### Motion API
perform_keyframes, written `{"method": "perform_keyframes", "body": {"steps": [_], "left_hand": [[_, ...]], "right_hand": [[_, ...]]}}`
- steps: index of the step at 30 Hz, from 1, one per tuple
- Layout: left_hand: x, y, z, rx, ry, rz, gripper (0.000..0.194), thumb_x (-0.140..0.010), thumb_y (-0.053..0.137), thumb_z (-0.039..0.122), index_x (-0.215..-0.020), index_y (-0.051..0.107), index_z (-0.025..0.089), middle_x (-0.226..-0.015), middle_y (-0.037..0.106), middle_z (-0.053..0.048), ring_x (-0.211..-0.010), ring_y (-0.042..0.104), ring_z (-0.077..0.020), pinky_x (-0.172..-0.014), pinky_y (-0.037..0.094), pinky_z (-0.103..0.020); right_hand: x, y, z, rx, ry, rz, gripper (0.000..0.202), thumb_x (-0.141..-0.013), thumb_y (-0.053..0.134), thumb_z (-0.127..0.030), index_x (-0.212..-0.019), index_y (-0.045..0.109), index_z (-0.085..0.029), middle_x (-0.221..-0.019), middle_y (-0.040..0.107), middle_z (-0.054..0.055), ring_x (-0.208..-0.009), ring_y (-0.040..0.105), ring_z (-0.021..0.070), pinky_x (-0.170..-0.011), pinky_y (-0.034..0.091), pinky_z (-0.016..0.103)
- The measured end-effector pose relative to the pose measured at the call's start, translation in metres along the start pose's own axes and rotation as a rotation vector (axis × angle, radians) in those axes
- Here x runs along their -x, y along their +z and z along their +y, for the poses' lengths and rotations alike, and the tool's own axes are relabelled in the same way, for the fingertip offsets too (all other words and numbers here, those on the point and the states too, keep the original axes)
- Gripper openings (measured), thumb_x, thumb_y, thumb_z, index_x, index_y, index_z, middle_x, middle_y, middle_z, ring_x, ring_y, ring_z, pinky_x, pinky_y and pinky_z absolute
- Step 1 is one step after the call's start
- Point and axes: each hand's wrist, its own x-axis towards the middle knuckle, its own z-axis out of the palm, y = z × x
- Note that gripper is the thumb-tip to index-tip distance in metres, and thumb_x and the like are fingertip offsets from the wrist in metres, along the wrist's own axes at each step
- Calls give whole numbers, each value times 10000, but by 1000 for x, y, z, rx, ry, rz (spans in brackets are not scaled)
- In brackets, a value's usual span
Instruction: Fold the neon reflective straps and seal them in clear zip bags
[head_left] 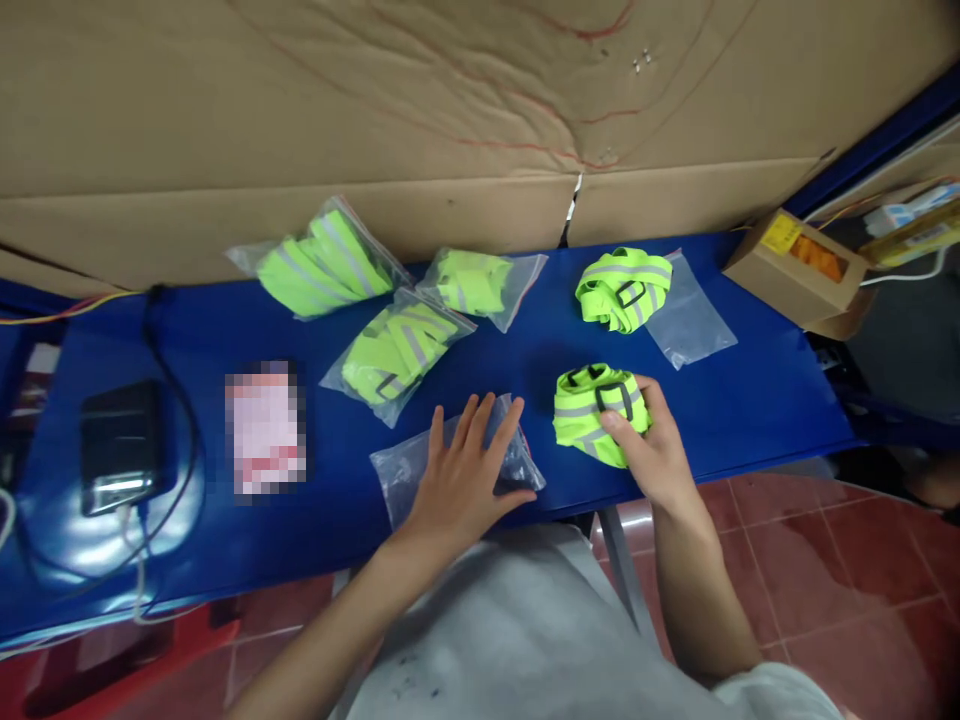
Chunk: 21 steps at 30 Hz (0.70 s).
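Observation:
My left hand [465, 475] lies with its fingers spread on a clear plastic bag [409, 468] near the table's front edge. To its right, my right hand [656, 445] grips a rolled neon-yellow strap bundle [589, 410] with grey stripes and a black buckle. A second loose bundle [624, 288] sits behind it, beside another clear bag [694, 315]. Three bagged neon bundles are at the back: a large one [326, 270] at left, a small one [471, 282] at centre, and one with a buckle [397, 350] in front of them.
The blue table [337, 530] backs onto a cardboard panel [300, 120]. At left are a black device [122, 440] with cables and a blurred pink-and-white item [266, 430]. An open cardboard box [787, 280] with orange contents stands at the right.

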Motion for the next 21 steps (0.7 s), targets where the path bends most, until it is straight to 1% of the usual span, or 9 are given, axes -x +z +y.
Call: {"method": "perform_keyframes", "body": {"steps": [1, 3, 5, 7, 9, 11, 15, 18, 21], "left_hand": [[-2, 1, -1, 5, 12, -5, 1113, -769, 843, 533, -1632, 214, 219, -1592, 437, -252, -1469, 439, -435, -1179, 274, -755], [-1, 1, -4, 15, 42, 31, 1029, -832, 779, 551, -1628, 218, 217, -1573, 469, -238, -1440, 482, -410, -1196, 259, -733], [1, 0, -6, 23, 70, 92, 962, -875, 729, 555, -1621, 232, 206, -1551, 497, -230, -1424, 501, -400, -1203, 260, -711], [3, 0, -7, 33, 105, 149, 910, -905, 703, 523, -1617, 235, 203, -1521, 531, -220, -1409, 518, -385, -1210, 267, -687], [4, 2, -8, 34, 147, 199, 901, -916, 704, 478, -1625, 211, 217, -1504, 544, -220, -1403, 526, -375, -1212, 275, -674], [3, 5, -10, 27, 191, 235, 938, -910, 720, 452, -1639, 170, 239, -1498, 542, -229, -1400, 530, -377, -1207, 287, -675], [0, 11, -15, 19, 258, 231, 1010, -909, 725, 426, -1659, 70, 257, -1492, 539, -246, -1398, 530, -383, -1183, 328, -682], [-1, 13, -17, 24, 292, 240, 1059, -903, 736, 416, -1662, 13, 272, -1473, 556, -247, -1383, 546, -381, -1167, 352, -681], [-1, 14, -18, 29, 305, 241, 1067, -902, 735, 442, -1660, 1, 278, -1469, 568, -237, -1376, 559, -370, -1183, 338, -670]], "right_hand": [[3, -4, 1, -12, 11, -32, 417, -881, 739, -483, -1165, 531, -260, -974, 671, 19, -828, 644, 181, -727, 552, 309], [5, -8, 1, -27, 16, -126, 385, -898, 726, -479, -1152, 540, -258, -973, 666, 14, -842, 638, 176, -744, 545, 302], [2, -9, -3, -18, 16, -269, 373, -903, 726, -472, -1152, 558, -251, -1009, 671, 17, -877, 641, 173, -775, 540, 298], [-5, -8, -8, 7, 44, -439, 387, -897, 736, -473, -1168, 580, -246, -1029, 680, 16, -884, 646, 169, -767, 534, 283], [-15, -7, -13, 51, 76, -573, 404, -894, 737, -490, -1186, 607, -242, -1021, 690, 8, -859, 645, 159, -734, 523, 267], [-26, -4, -16, 130, 81, -675, 403, -898, 720, -514, -1175, 634, -234, -975, 700, -3, -814, 641, 150, -691, 502, 254], [-41, 3, -21, 379, -22, -819, 341, -936, 647, -531, -1053, 658, -211, -816, 677, -17, -699, 610, 133, -607, 415, 245], [-46, 9, -27, 537, -79, -868, 300, -910, 673, -432, -1098, 628, -202, -899, 699, 23, -776, 647, 167, -645, 420, 263], [-50, 12, -32, 543, -115, -897, 333, -856, 712, -341, -1146, 613, -210, -1027, 717, 57, -882, 676, 202, -703, 465, 279]]}}
